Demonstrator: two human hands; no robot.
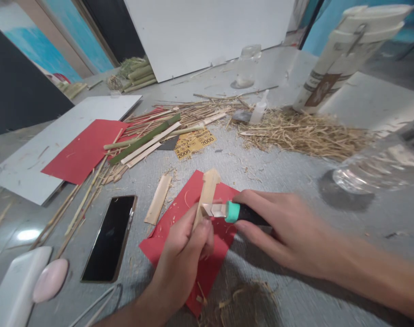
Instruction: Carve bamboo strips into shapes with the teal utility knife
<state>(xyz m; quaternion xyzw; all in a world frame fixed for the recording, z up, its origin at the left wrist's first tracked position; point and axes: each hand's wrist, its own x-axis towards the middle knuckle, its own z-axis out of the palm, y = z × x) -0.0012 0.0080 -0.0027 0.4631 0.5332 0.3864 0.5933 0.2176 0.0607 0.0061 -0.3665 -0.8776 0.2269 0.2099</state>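
Between the thumb and fingers of my left hand [186,250] is a pale flat strip of wood [209,186] with a notched, pointed far end. My right hand [278,227] grips a utility knife [249,214] with a black handle and a green collar. Its blade crosses the strip just beyond my left fingertips and seems to touch it. Under both lies red paper [179,227], sprinkled with thin shavings. Left of the paper rests a separate short pale wood piece [158,200]. My left fingers hide the strip's near end.
A dark phone [109,238] lies at left, near a pink oval object [50,280] and tweezers [98,304]. Wood sticks, sandpaper [195,143], a glue bottle [259,109] and dry straw [305,134] lie farther back. At right stand a plastic bottle [380,168] and a tall container [343,59].
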